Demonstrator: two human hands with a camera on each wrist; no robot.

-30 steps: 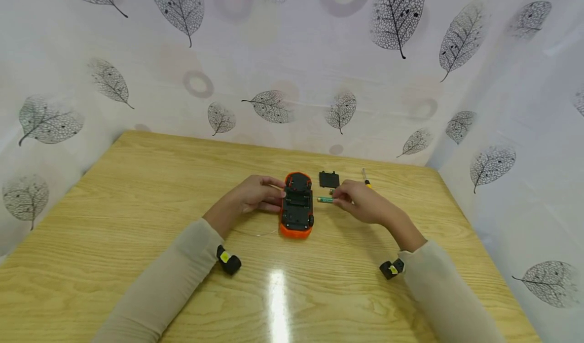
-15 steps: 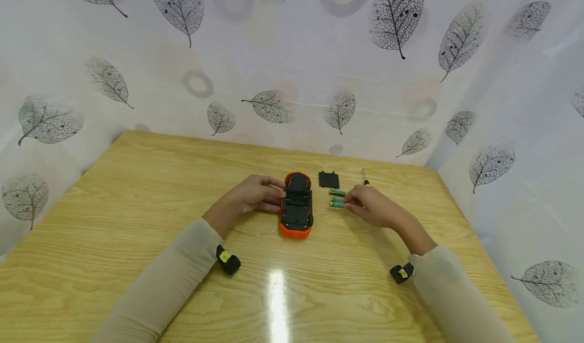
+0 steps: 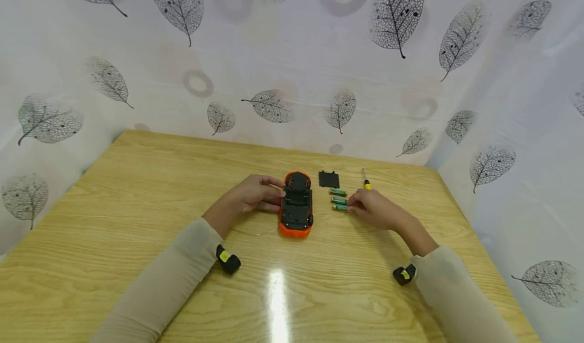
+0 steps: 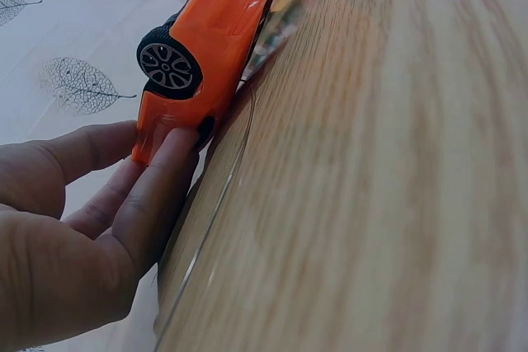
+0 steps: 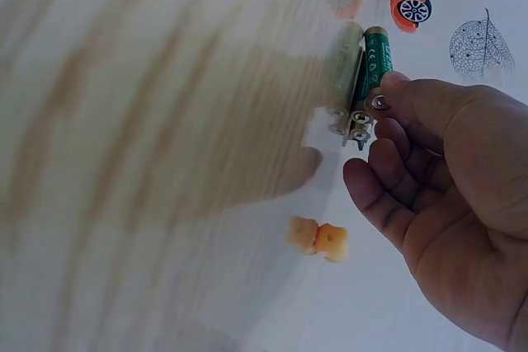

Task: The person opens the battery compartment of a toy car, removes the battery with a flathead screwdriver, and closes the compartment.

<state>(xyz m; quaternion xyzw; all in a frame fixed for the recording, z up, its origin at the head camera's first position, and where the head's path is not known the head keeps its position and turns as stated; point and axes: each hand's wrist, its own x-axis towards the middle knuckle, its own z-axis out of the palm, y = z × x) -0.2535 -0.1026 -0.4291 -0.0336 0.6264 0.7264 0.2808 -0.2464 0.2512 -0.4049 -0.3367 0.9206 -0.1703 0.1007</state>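
Observation:
An orange toy car lies upside down on the table, its black underside up and its battery compartment uncovered. My left hand holds the car by its left side, thumb at the upper edge; the left wrist view shows its fingers against the orange body. Three green batteries lie in a row right of the car: a far battery, a middle battery and a near battery. With thumb and fingertips my right hand pinches the right end of the near battery.
A black battery cover lies behind the batteries. Further right is a screwdriver with a yellow and black handle. A thin wire runs left from the car over the wooden table. Leaf-patterned curtain hangs behind.
My right hand has carried a battery from beside the car to the right and towards me, laying it in the row with the others. The left hand and the car have stayed put.

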